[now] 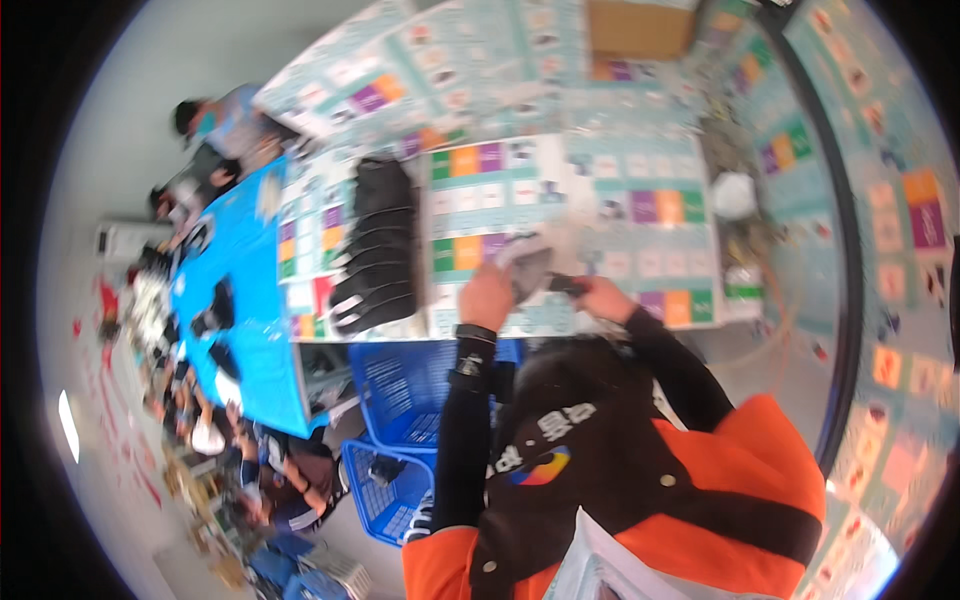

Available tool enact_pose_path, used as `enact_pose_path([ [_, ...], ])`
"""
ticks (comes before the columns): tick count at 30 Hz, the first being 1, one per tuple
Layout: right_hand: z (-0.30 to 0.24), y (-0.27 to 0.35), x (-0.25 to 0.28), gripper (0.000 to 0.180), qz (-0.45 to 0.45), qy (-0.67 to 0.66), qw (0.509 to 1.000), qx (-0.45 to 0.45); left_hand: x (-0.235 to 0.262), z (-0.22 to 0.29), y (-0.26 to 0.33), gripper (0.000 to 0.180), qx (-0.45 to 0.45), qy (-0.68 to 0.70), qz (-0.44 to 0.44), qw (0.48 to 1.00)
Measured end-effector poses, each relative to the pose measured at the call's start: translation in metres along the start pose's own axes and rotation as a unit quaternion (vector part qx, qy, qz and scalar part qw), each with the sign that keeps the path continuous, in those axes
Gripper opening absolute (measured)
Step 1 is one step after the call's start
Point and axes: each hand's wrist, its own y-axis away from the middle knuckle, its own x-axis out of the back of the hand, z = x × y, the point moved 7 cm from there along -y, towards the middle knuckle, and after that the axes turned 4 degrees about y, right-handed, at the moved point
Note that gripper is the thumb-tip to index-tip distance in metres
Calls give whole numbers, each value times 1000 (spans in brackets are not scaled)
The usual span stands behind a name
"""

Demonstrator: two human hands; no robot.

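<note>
My left hand (487,297) is closed on a blurred grey shoe (530,270) with a pale edge, held over the table. Close beside it, my right hand (605,299) grips a small dark object (565,285); blur hides its kind. The dark object's tip is near the shoe, and I cannot tell whether they touch. To the left of my hands, a row of black shoes (385,240) with white edges stands packed side by side on the table.
Printed sheets cover the worktable (470,200). Blue plastic baskets (400,395) are below its front edge, at left. A cardboard box (640,28) sits at the back. Further left, a blue-covered table (235,290) holds dark items, with several people around it.
</note>
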Motion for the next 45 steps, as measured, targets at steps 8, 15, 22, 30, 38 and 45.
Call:
enact_pose_path([
  [8,119,15,149,38,320,312,894,-25,91,-178,113,39,234,37,164,958],
  [15,68,18,176,42,317,329,889,40,296,-321,166,67,144,435,654,602],
  [22,-33,26,116,23,273,345,890,121,88,-332,92,72,173,-23,156,972],
  [30,-73,37,77,21,223,341,909,85,34,-308,54,24,36,-208,126,969],
  [38,-130,-21,-22,21,49,335,914,222,62,-321,77,21,48,4,143,989],
  [45,-198,-82,-168,25,-181,269,905,276,70,-323,110,25,84,81,65,991],
])
